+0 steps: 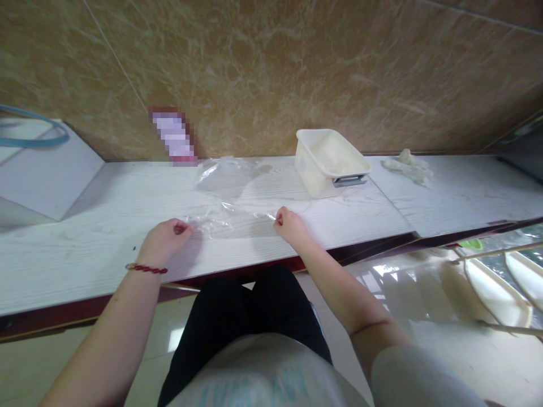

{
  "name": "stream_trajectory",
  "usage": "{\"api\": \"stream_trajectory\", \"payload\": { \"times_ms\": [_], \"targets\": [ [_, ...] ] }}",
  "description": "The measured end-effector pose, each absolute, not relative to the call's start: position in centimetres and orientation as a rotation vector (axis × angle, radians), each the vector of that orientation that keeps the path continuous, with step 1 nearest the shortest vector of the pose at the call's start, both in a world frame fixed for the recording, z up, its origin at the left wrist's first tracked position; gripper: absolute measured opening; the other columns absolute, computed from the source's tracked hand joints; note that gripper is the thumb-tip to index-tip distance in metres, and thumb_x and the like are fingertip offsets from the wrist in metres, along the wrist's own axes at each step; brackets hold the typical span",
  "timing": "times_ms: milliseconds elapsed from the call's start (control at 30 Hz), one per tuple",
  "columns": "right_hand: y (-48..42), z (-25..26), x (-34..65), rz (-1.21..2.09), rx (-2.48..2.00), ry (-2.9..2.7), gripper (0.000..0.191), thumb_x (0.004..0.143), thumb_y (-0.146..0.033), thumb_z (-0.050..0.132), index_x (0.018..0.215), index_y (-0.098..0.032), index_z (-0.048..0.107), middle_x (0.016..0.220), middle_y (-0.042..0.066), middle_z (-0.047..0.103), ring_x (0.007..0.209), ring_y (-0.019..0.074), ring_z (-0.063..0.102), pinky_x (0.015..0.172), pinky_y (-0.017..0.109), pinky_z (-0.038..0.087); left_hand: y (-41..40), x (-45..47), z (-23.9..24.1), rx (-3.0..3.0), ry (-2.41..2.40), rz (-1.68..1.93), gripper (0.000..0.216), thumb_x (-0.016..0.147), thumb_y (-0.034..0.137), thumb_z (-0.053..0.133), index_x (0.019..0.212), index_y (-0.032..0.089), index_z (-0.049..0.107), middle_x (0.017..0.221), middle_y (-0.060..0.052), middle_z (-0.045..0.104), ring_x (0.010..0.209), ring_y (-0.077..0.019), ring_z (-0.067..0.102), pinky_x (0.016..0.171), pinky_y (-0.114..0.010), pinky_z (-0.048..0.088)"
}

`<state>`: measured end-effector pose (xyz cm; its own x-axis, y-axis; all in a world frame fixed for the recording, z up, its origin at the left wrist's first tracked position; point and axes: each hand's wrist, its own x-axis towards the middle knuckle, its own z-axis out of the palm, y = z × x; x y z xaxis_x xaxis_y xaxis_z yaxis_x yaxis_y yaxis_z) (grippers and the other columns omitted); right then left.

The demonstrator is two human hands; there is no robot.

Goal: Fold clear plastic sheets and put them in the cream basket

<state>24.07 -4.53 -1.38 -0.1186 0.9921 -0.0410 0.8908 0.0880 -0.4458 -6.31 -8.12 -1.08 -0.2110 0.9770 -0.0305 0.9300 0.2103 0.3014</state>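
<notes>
A thin, clear plastic bag (216, 223) is stretched sideways just above the white wood-grain counter (263, 254). My left hand (164, 242), with a red braided bracelet (146, 268) at the wrist, pinches its left end. At the other end, the fingers of my right hand (291, 224) are closed on the plastic. Behind it, close to the wall, lies another sheet or bag of clear plastic (227, 176); whether the two are joined I cannot tell. A cream plastic bin (316, 175) with a grey handle stands beyond my right hand.
Crumpled translucent plastic (409, 168) lies right of the bin. A white box (51, 175) with a blue strap (38, 141) stands at the left. A blurred-out card (173, 135) leans on the marbled wall (254, 73). A rack with pale trays (496, 282) is at the lower right.
</notes>
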Motion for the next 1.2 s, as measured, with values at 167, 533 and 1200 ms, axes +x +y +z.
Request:
{"api": "stream_trajectory", "payload": {
  "times_ms": [167,533,1200],
  "targets": [
    [-4.9,-0.7,24.3,0.454,-1.903,-2.081,0.012,0.077,-0.019,0.046,0.089,-0.020,0.050,0.076,0.005,0.059,0.070,0.0171,0.055,0.061,0.026,0.037,-8.8,-7.0,-0.6,1.739,2.388,0.373,0.030,0.074,0.041,0.043,0.088,0.017,0.056,0.085,-0.010,0.064,0.079,-0.0252,0.060,0.068,-0.036,0.046],
    [-6.2,-1.3,17.8,0.355,-1.332,-2.267,0.036,0.082,-0.013,0.036,0.117,-0.013,0.043,0.121,0.012,0.049,0.116,0.0178,0.042,0.095,0.032,0.035,-5.9,1.9,-1.0,2.656,1.578,0.344,0.042,0.079,0.015,0.032,0.116,0.010,0.050,0.122,-0.013,0.053,0.114,-0.0213,0.047,0.099,-0.036,0.032],
    [-5.8,-4.0,18.4,0.234,-1.553,-2.393,0.047,0.087,-0.032,0.031,0.129,-0.011,0.039,0.137,0.008,0.036,0.127,0.0214,0.029,0.105,0.037,0.019,-4.3,2.1,-4.1,2.741,1.550,0.065,0.051,0.087,0.035,0.023,0.133,0.014,0.032,0.141,-0.007,0.030,0.130,-0.0226,0.022,0.106,-0.042,0.018]
  ]
}}
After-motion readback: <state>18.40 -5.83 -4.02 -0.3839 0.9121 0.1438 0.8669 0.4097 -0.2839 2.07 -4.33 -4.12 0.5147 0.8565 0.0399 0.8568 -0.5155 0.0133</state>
